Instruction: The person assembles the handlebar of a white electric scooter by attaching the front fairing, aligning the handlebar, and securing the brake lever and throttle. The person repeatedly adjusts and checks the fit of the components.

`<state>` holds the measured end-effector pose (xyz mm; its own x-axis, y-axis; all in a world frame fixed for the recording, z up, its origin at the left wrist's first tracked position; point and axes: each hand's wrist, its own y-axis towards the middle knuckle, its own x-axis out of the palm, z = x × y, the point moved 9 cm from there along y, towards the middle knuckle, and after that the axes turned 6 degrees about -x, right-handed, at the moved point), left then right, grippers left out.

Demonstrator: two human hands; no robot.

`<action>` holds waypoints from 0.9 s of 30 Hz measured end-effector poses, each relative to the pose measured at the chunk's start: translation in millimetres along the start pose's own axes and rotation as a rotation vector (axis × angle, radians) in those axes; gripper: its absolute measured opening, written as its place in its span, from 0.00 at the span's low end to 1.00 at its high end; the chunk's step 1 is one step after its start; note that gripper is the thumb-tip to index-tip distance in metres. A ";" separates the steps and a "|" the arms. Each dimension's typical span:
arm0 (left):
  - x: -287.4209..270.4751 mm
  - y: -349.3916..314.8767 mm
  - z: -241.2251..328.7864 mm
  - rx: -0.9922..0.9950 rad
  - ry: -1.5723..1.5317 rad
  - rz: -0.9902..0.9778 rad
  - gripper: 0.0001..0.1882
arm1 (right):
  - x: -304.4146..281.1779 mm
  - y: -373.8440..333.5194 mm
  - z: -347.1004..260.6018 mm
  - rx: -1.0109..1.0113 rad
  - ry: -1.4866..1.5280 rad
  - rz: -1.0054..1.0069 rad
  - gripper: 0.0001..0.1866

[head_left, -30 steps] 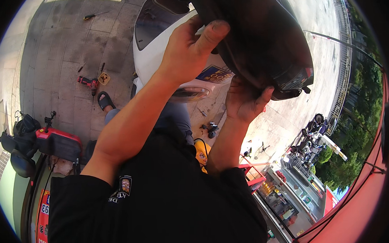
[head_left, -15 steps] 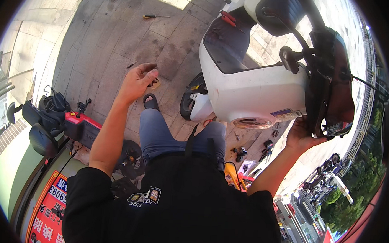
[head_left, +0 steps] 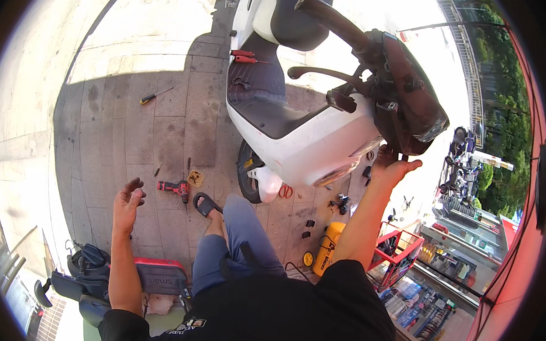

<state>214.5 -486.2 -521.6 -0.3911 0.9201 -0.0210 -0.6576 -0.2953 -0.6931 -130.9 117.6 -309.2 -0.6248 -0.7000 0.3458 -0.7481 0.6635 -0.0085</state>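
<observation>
At the left of my view, the left hand [head_left: 129,201] hangs above the paving, fingers loosely bent and a little apart, holding nothing I can see; the red drill [head_left: 174,189] lies on the ground to its right. Further right stands the white scooter [head_left: 314,145], its headlight side turned toward the wearer. Its dark handlebar cover [head_left: 409,85] sits at the upper right, long axis sloping from the grip [head_left: 331,19] side at upper left to a glossy end at lower right. The right hand [head_left: 392,167] is beneath that lower end, thumb out to the right; the other fingers are partly hidden, so I cannot tell whether they pinch anything. I judge the cover light, stiff plastic, smooth enough to slip and liable to crack at thin edges; I'd hold it by both ends.
</observation>
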 end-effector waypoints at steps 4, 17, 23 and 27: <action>110.4 94.7 195.1 0.433 0.142 -0.286 0.30 | 5.6 -73.6 -39.7 -0.580 -0.406 0.089 0.40; 444.1 121.0 403.2 1.008 0.184 -1.332 0.55 | 94.1 -113.4 -5.2 -1.167 -0.746 0.316 0.55; 493.7 189.3 321.5 1.077 0.479 -1.291 0.19 | 83.2 -106.9 -4.2 -1.099 -0.839 0.301 0.55; 523.1 196.5 296.5 1.167 0.412 -1.179 0.13 | 84.0 -102.5 -7.5 -1.061 -0.983 0.260 0.55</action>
<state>-310.2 -139.2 -455.2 0.6712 0.7070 -0.2228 -0.6068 0.6966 0.3827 -105.0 -7.2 -272.2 -0.9356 -0.1393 -0.3244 -0.3530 0.3709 0.8589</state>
